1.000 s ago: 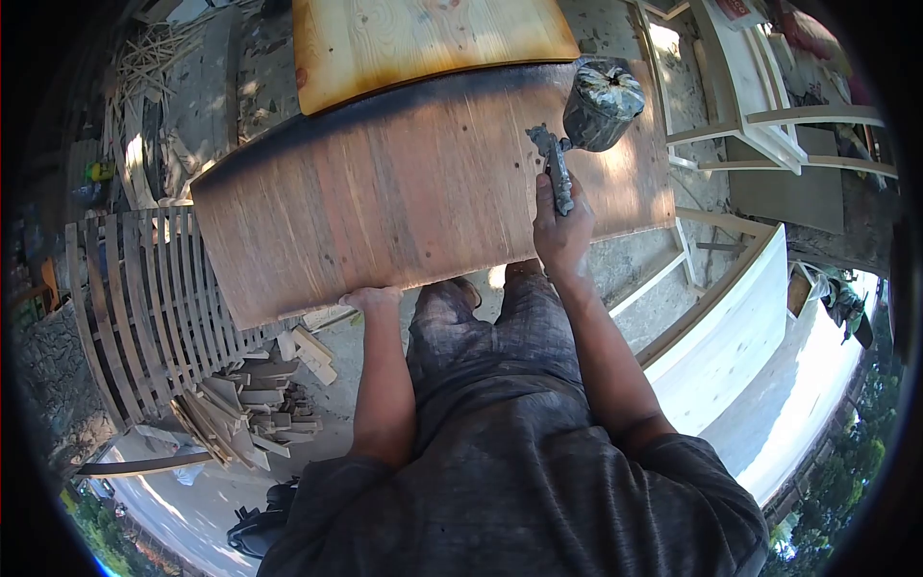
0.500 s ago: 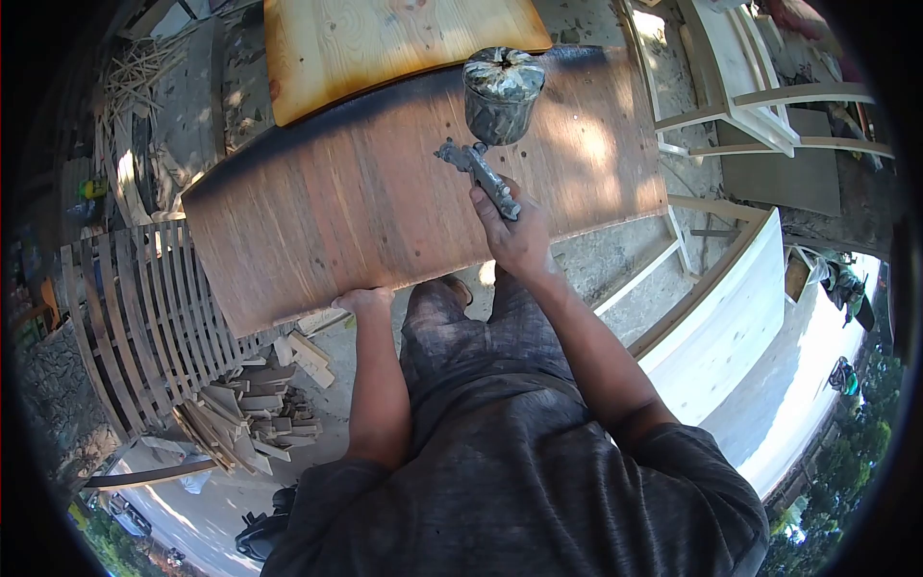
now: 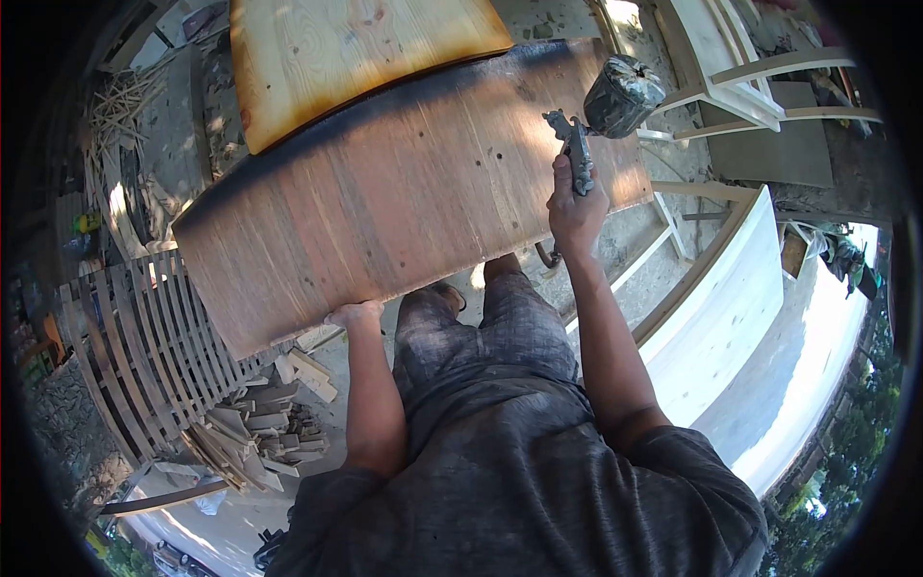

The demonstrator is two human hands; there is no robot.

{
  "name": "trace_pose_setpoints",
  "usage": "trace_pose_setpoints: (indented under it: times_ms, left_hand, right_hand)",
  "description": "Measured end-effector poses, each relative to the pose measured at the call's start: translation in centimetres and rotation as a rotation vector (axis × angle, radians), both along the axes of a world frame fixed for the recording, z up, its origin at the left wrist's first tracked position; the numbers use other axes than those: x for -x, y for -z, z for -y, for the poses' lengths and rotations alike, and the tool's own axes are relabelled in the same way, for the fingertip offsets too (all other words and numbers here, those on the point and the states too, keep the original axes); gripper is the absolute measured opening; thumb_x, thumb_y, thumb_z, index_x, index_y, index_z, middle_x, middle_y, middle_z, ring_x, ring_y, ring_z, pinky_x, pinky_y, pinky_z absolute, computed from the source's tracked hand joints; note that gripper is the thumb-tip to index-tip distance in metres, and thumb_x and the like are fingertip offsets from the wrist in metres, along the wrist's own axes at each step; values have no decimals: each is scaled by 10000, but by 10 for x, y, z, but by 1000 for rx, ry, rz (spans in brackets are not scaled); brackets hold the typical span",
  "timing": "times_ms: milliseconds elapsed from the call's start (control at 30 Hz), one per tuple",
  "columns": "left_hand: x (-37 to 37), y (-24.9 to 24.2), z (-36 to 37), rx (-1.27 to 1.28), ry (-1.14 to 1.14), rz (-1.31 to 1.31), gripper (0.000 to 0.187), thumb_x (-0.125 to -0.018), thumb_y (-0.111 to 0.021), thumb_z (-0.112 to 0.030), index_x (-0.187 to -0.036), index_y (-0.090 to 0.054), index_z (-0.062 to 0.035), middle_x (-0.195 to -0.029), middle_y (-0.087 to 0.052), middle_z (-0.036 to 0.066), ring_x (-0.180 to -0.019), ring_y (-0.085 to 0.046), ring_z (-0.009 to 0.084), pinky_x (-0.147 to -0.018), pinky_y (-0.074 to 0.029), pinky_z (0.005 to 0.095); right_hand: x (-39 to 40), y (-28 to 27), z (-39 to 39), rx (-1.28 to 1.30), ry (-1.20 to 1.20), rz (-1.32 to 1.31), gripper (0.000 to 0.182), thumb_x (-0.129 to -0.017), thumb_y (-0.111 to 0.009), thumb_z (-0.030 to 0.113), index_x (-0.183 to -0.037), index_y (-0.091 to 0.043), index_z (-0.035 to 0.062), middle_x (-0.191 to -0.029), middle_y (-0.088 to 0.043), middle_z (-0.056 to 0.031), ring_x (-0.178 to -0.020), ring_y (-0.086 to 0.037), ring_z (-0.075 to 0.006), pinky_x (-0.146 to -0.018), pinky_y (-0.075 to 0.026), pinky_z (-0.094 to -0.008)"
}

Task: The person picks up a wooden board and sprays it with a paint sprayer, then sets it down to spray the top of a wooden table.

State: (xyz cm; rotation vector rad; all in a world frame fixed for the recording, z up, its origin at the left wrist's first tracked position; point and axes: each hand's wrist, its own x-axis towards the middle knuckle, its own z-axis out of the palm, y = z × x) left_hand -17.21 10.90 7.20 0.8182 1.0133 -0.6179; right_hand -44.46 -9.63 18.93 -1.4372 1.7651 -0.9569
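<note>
My right hand (image 3: pixel 580 213) is wrapped round the handle of a grey spray gun (image 3: pixel 580 154), whose dark, paint-stained cup (image 3: pixel 623 96) hangs over the right part of a wide plywood board (image 3: pixel 385 202). Along its far edge the board is darkened black. At the near edge of the board, my left hand (image 3: pixel 356 314) grips the rim, its fingers partly hidden under the wood. A lighter wooden panel (image 3: pixel 365 48) with browned edges lies beyond the dark edge.
Slatted wood (image 3: pixel 135 346) and a heap of offcuts (image 3: pixel 264 433) lie at the left. On the right are a pale wooden frame (image 3: pixel 740 87) and a long whitish panel (image 3: pixel 721 317). Thin sticks (image 3: pixel 125 115) are piled at the upper left.
My right hand and the spray gun have moved to the right, and the gun has turned more upright. The board and the lighter panel appear shifted slightly left in view.
</note>
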Motion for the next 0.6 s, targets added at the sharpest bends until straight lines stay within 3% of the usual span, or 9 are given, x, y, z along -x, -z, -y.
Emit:
trace_pose_setpoints:
  times_ms: [167, 300, 433, 600]
  left_hand:
    - [-1, 16, -5, -18, 8, 26, 942, -963, -50, -815, -1601, -415, -225, -1651, -403, 86, -1545, -314, 378, -1243, -211, 653]
    - [6, 3, 4, 4, 16, 32, 944, -967, -57, -810, -1603, -415, -210, -1660, -388, 97, -1548, -302, 391, -1243, -204, 657]
    - [7, 21, 0, 5, 45, 11, 946, -972, -48, -802, -1605, -410, -200, -1665, -380, 97, -1550, -293, 392, -1247, -204, 650]
    - [13, 41, 2, -7, 67, 41, 908, -992, -53, -767, -1603, -413, -200, -1669, -375, 88, -1556, -286, 372, -1263, -190, 626]
  right_hand:
    - [0, -4, -6, 5, 3, -42, 397, -1030, -671, 368, -1115, -702, -19, -722, -640, -134, -681, -592, -206, -669, -494, -386]
    - [5, -11, -19, -68, -142, 45, 375, -1019, -697, 340, -1135, -710, -16, -761, -665, -133, -726, -613, -170, -696, -508, -364]
    - [15, -11, -16, -82, -237, 62, 375, -1014, -706, 330, -1148, -708, -20, -780, -676, -134, -745, -633, -161, -716, -519, -353]
    - [32, -8, 12, -33, -152, 7, 374, -1018, -699, 333, -1135, -707, -22, -746, -663, -129, -700, -611, -166, -684, -506, -363]
